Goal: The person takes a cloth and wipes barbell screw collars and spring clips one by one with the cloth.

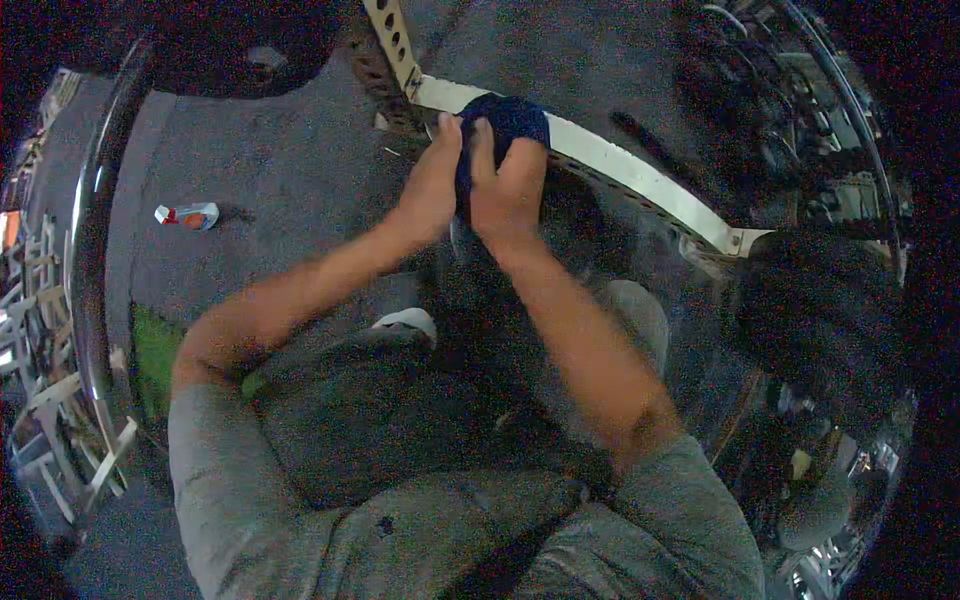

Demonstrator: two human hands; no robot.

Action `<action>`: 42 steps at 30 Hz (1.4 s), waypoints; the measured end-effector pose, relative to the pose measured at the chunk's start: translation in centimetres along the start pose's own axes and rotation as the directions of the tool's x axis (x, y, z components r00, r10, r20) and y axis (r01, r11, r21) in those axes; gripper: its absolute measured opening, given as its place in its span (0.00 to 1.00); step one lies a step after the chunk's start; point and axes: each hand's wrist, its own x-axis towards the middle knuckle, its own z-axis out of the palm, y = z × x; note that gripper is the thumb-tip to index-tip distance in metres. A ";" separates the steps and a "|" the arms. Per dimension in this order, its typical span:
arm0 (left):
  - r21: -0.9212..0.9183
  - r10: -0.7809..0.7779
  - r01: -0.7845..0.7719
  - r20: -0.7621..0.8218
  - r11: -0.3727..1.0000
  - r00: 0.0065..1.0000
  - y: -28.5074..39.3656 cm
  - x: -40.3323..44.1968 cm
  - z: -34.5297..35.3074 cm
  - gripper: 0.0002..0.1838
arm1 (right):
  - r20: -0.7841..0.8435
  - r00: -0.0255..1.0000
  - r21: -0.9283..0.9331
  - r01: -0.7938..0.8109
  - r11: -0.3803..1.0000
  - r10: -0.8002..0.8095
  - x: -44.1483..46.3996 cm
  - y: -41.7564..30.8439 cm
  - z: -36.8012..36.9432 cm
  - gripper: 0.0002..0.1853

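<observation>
A dark blue cloth [515, 118] is draped over a white metal bar [630, 175], which bends at both ends and has a row of holes along its side. My left hand [436, 185] holds the cloth's left edge, thumb up, with its other fingers mostly hidden behind the fabric. Close beside it, my right hand [508, 198] grips the cloth from the near side and presses it against the bar. Some of its fingertips are buried in the folds. Below my hands, the cloth's lower end merges into shadow.
A white, red and orange packet [190, 216] lies on the grey floor [290, 180] at left. Shiny curved tubing [88, 230] runs down the left side, with white metal pieces [50, 330] beyond. A dark bulky shape [820, 310] stands by the bar's right end.
</observation>
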 end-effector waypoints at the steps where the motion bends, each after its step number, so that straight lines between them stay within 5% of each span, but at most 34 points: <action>1: 0.076 0.033 -0.034 0.002 0.997 0.999 -0.1 -0.2 0.1 0.40 | -0.002 0.996 0.015 -0.090 0.996 0.090 0.0 0.0 -0.1 0.13; 4: 0.266 0.189 -0.187 0.018 0.946 0.982 -0.5 -1.1 0.7 0.40 | 0.114 0.993 -0.345 0.038 0.938 0.001 -1.3 3.8 0.7 0.14; 7: 0.241 0.196 -0.188 -0.008 0.952 0.981 -0.9 -1.2 1.1 0.38 | 0.128 0.988 -0.335 0.124 0.934 -0.085 -1.9 5.4 1.4 0.15; 8: 0.001 0.034 -0.034 -0.008 0.999 0.999 -0.6 -1.1 1.0 0.35 | 0.139 0.987 -0.376 0.126 0.918 -0.079 -2.0 4.6 1.3 0.18; 10: -0.452 -0.263 0.280 0.100 0.847 0.959 0.2 -0.3 0.4 0.31 | 0.192 0.932 -0.344 0.356 0.869 -0.306 -1.7 3.8 0.5 0.17; 11: -0.697 -0.242 0.173 0.000 0.696 0.970 0.8 0.5 0.9 0.31 | 0.217 0.884 -0.324 0.466 0.823 -0.415 -1.5 3.4 0.2 0.17; 12: -0.716 -0.242 0.221 0.075 0.662 0.967 1.3 0.5 0.3 0.30 | 0.329 0.851 -0.296 0.505 0.810 -0.410 -1.7 2.7 -0.2 0.15; 15: -0.729 -0.218 0.294 0.200 0.619 0.955 1.8 0.1 -1.0 0.30 | 0.298 0.803 -0.184 0.579 0.794 -0.517 -1.0 2.6 0.6 0.16; 16: -0.726 -0.205 0.305 0.226 0.616 0.952 1.8 0.2 -1.4 0.30 | 0.420 0.728 -0.317 0.677 0.664 -0.542 -1.6 3.7 0.5 0.18; 18: -0.687 -0.199 0.256 0.164 0.680 0.966 0.9 0.6 -1.1 0.31 | 0.433 0.752 -0.348 0.648 0.678 -0.497 -1.2 3.9 0.3 0.18; 20: -0.581 -0.313 0.288 0.060 0.761 0.948 1.7 -0.2 -0.2 0.32 | 0.290 0.800 -0.330 0.599 0.730 -0.526 -0.9 3.7 0.3 0.17; 21: -0.364 -0.131 0.128 0.015 0.923 0.991 -1.3 0.9 -0.5 0.34 | 0.213 0.860 -0.248 0.507 0.825 -0.464 -0.4 3.4 0.5 0.17; 23: -0.246 -0.166 0.165 0.016 0.955 0.986 -2.2 1.4 -0.5 0.34 | 0.081 0.951 -0.054 0.303 0.951 -0.298 0.1 3.0 0.9 0.16; 24: -0.096 -0.008 0.008 0.003 0.995 1.000 -2.4 1.1 -0.4 0.33 | 0.102 0.892 -0.256 0.451 0.855 -0.440 -0.7 3.5 0.3 0.12; 25: 0.056 0.151 -0.151 0.013 0.987 0.989 -2.8 0.2 -0.1 0.33 | 0.073 0.951 -0.157 0.310 0.938 -0.302 -0.8 4.0 0.4 0.12; 28: 0.090 0.241 -0.258 0.171 0.962 0.955 -0.9 -0.7 0.1 0.32 | 0.040 0.996 0.166 -0.080 0.983 0.074 -0.8 4.9 1.0 0.14; 29: 0.036 0.214 -0.229 0.237 0.973 0.948 0.0 -0.6 0.1 0.31 | 0.016 0.989 0.283 -0.145 0.948 0.147 -0.8 5.0 1.2 0.14; 30: 0.204 0.204 -0.248 0.215 0.947 0.955 -0.8 -0.7 0.1 0.32 | 0.011 0.981 0.317 -0.187 0.930 0.194 -0.8 5.1 1.3 0.14; 33: 0.424 0.516 -0.562 0.230 0.710 0.825 -3.3 -0.7 0.2 0.29 | 0.062 0.944 0.251 -0.328 0.911 0.323 -1.3 7.6 1.5 0.11; 37: 0.392 0.357 -0.402 0.187 0.827 0.915 -3.8 -1.3 0.9 0.28 | 0.292 0.707 0.069 -0.687 0.723 0.644 0.7 8.4 0.0 0.19; 38: 0.357 0.323 -0.380 0.212 0.853 0.923 -2.6 -1.5 0.9 0.29 | 0.288 0.728 -0.010 -0.648 0.762 0.622 1.2 8.2 -0.1 0.22; 39: 0.322 0.290 -0.356 0.237 0.877 0.927 -2.0 -1.6 0.9 0.30 | 0.258 0.691 0.144 -0.719 0.680 0.675 1.1 7.8 -0.2 0.21; 41: 0.421 0.477 -0.511 0.192 0.749 0.858 -5.4 -1.0 1.1 0.31 | 0.231 0.594 0.441 -0.770 0.461 0.771 0.8 5.5 -0.7 0.18; 42: 0.311 0.423 -0.437 0.114 0.844 0.899 -5.4 -0.9 1.2 0.31 | 0.233 0.588 0.518 -0.749 0.413 0.774 0.9 4.0 -0.8 0.18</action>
